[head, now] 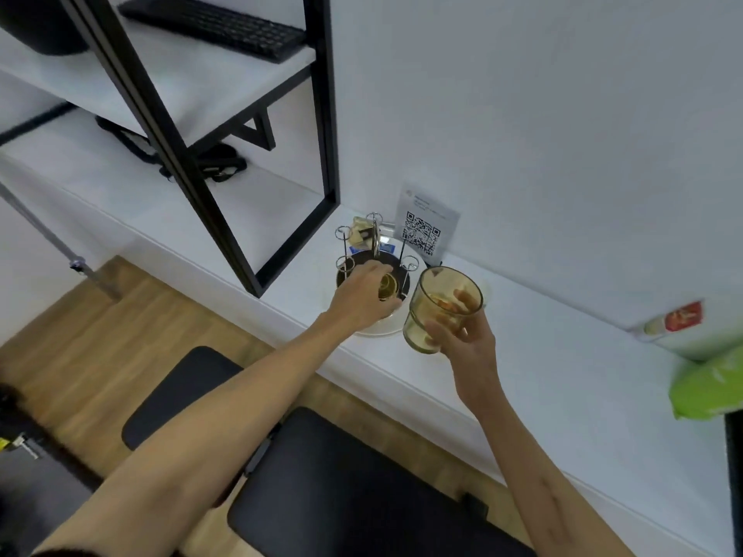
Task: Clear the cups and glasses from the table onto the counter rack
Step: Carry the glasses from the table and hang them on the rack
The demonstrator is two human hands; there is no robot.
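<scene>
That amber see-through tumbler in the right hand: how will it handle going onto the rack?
The amber see-through tumbler looks like glass, so probably rigid and breakable if knocked against the wire cup rack. Its smooth walls may be slippery in the right hand. It seems empty, so likely fairly light.

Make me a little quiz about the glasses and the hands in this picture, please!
1. True or false: the right hand holds a yellowish glass above the white counter.
2. Where is the left hand reaching?
A. the keyboard
B. the wire cup rack
C. the green bag
3. Fill in: the paper leaning on the wall behind the rack shows a ___ code.

Key: 1 true; 2 B; 3 QR.
</scene>
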